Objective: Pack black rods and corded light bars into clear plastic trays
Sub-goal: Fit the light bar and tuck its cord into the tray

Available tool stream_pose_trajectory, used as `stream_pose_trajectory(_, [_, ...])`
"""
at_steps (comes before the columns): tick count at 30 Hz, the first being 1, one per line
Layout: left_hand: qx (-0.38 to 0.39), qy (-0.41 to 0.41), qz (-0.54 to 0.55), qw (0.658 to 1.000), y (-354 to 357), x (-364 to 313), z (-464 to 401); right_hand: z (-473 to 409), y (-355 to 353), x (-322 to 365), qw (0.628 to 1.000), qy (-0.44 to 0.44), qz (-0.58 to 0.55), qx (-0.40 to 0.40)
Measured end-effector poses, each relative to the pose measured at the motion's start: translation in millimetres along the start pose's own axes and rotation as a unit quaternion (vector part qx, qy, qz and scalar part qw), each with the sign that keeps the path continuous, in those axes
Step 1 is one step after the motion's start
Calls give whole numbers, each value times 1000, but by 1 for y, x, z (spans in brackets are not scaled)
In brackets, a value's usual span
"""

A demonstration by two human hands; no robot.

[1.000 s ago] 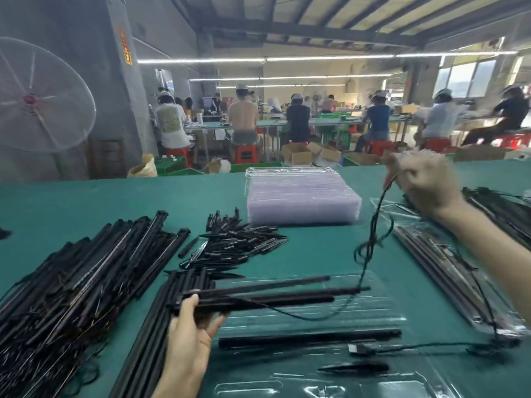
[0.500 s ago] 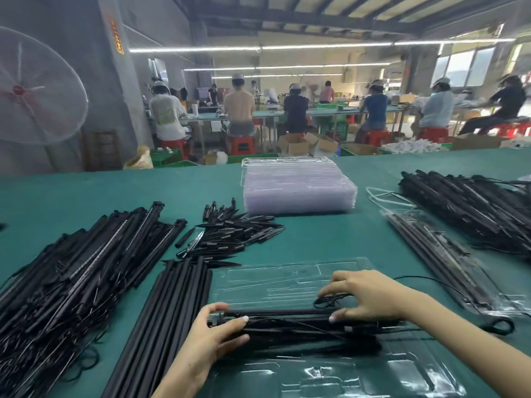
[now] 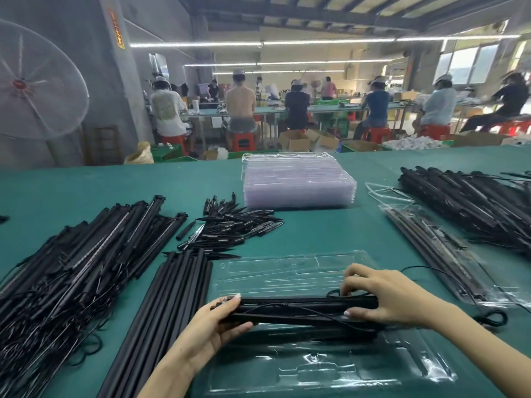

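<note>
Black rods and corded light bars, gathered as one bundle (image 3: pixel 301 310), lie crosswise over the open clear plastic tray (image 3: pixel 287 271) at the lower centre of the frame. The left hand (image 3: pixel 212 328) grips the bundle's left end, thumb on top and fingers curled beneath; the right hand (image 3: pixel 385 297) clasps its right end, fingers curled over the far side. On the green surface (image 3: pixel 330 231), loose rods (image 3: pixel 161 305) lie just left of the tray, a tangled corded heap (image 3: pixel 71 259) at far left, and stacked empty trays (image 3: pixel 296 182) at upper centre.
</note>
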State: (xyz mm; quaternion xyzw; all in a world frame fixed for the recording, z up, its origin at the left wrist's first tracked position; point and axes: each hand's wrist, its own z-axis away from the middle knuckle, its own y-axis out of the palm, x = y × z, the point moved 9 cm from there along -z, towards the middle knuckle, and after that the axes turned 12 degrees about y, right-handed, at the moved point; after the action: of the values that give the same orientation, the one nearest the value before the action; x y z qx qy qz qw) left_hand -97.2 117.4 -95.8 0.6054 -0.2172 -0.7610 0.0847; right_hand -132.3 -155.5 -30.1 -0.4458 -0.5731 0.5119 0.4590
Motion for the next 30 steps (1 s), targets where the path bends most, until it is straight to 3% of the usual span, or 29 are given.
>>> stream_pose_trajectory(4, [8,17,-41,999,-8,2,4,10,12,10,999,-18,41,-4])
stream_pose_trajectory(7, [-41,91,-206,974,-20,-10,7,13,16,12,999,-15,29,-15])
stream_pose_trajectory(9, [-60,169,-375,909,-19,-26,13,13,17,14,999,-18,20,-17])
stream_pose_trajectory(12, [-48,247,-599,760,-3,-46,26,13,18,20,999,-34,21,-15])
stream_pose_trajectory(14, [-32,274,-687,672,4,-49,30,14,18,23,999,-46,9,-13])
stream_pose_trajectory(15, [-22,284,-700,655,6,-48,32,15,18,25,999,-50,1,-13])
stream_pose_trajectory(20, [32,300,-697,651,8,-29,33,26,0,36,985,-68,-22,-158])
stream_pose_trajectory(22, [35,308,-701,642,5,-25,31,28,0,38,980,-64,-46,-181])
stream_pose_trajectory(26, [20,380,-715,586,9,-37,37,28,4,35,969,-67,-115,-208])
stream_pose_trajectory(30, [18,411,-722,556,11,-43,42,22,7,31,951,-62,-205,-221])
